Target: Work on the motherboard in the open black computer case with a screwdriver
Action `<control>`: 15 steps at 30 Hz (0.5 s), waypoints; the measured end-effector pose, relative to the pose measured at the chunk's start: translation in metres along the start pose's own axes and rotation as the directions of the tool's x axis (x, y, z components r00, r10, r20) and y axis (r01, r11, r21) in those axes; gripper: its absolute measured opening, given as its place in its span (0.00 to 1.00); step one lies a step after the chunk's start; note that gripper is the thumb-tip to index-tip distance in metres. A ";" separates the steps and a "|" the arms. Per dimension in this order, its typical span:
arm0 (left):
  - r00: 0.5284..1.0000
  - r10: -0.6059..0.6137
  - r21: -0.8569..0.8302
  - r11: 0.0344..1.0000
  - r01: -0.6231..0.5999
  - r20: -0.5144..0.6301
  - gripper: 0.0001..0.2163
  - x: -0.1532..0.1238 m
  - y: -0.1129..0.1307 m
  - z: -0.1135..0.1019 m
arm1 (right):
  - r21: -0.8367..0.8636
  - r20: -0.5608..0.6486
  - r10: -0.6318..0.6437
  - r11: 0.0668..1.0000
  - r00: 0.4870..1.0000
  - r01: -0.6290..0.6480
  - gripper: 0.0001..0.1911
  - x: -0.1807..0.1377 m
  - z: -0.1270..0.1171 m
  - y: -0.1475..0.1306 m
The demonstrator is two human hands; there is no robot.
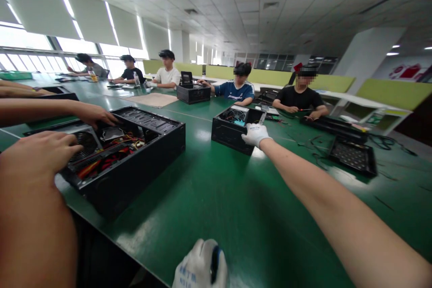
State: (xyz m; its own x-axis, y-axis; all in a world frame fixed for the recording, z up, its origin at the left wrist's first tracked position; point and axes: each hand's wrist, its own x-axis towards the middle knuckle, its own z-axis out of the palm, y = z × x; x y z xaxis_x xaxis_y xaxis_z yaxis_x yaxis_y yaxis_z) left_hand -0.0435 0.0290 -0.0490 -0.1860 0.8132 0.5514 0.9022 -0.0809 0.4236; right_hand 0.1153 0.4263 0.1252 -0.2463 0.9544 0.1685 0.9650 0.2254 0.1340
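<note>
My right hand [255, 134], in a white glove, reaches far out over the green table [216, 216]. Its fingers curl over the near corner of a small open black computer case [229, 134]. A fan and blue parts show inside that case. My left hand [199, 267], also gloved, sits at the bottom edge, close to my body. It is closed round a black and blue object [214, 264], mostly hidden in the fist.
A larger open computer case [135, 166] with a fan and coloured wires lies at left, with a co-worker's bare hand [96, 116] and another [40, 153] on it. Black panels [353, 156] and cables lie at right. Several people sit along the far side, one by another case [193, 93].
</note>
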 end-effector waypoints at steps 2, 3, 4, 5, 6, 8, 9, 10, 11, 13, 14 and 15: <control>1.000 -0.005 0.007 1.000 0.005 0.002 0.06 0.000 0.000 0.000 | -0.016 -0.028 -0.031 0.999 0.999 0.031 0.31 -0.023 -0.004 -0.001; 1.000 -0.007 0.007 1.000 0.007 0.001 0.06 0.001 0.000 -0.001 | -0.022 -0.041 -0.047 0.999 0.998 0.046 0.30 -0.037 -0.006 -0.001; 1.000 0.000 0.002 1.000 0.000 0.003 0.06 0.002 0.000 -0.002 | -0.027 -0.051 -0.061 0.998 0.997 0.060 0.30 -0.051 -0.009 0.000; 1.000 0.010 -0.007 1.000 -0.010 0.002 0.06 0.002 0.000 -0.004 | -0.031 -0.060 -0.075 0.997 0.995 0.074 0.29 -0.066 -0.012 0.001; 1.000 0.022 -0.017 1.000 -0.022 0.000 0.06 0.003 0.001 -0.006 | -0.034 -0.066 -0.090 0.996 0.994 0.088 0.29 -0.082 -0.016 0.002; 0.999 0.041 -0.038 0.998 -0.040 0.003 0.06 0.005 0.002 -0.010 | -0.038 -0.076 -0.121 0.992 0.990 0.118 0.28 -0.116 -0.024 0.006; 0.999 0.045 -0.046 0.998 -0.044 0.006 0.06 0.005 0.002 -0.011 | -0.039 -0.080 -0.136 0.990 0.987 0.133 0.28 -0.134 -0.029 0.008; 0.999 0.045 -0.052 0.998 -0.044 0.006 0.07 0.005 0.002 -0.012 | -0.040 -0.084 -0.152 0.988 0.985 0.149 0.28 -0.154 -0.033 0.011; 0.999 0.045 -0.058 0.997 -0.044 0.005 0.07 0.005 0.001 -0.012 | -0.041 -0.088 -0.167 0.986 0.982 0.164 0.28 -0.174 -0.037 0.013; 0.999 0.052 -0.072 0.996 -0.052 -0.002 0.08 0.005 -0.001 -0.010 | -0.038 -0.100 -0.203 0.979 0.974 0.200 0.28 -0.216 -0.044 0.016; 0.998 0.056 -0.085 0.995 -0.057 -0.012 0.08 0.005 -0.001 -0.009 | -0.034 -0.110 -0.223 0.975 0.969 0.220 0.28 -0.238 -0.048 0.018; 0.998 0.062 -0.103 0.993 -0.064 -0.021 0.08 0.005 -0.002 -0.009 | -0.027 -0.122 -0.248 0.969 0.961 0.247 0.27 -0.260 -0.051 0.020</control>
State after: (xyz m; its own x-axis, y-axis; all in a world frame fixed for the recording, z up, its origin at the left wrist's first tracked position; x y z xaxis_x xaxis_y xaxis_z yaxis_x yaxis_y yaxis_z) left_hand -0.0498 0.0276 -0.0405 -0.1380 0.7945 0.5914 0.8672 -0.1916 0.4597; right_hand 0.1942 0.1730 0.1341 -0.4874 0.8373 0.2478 0.8715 0.4487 0.1979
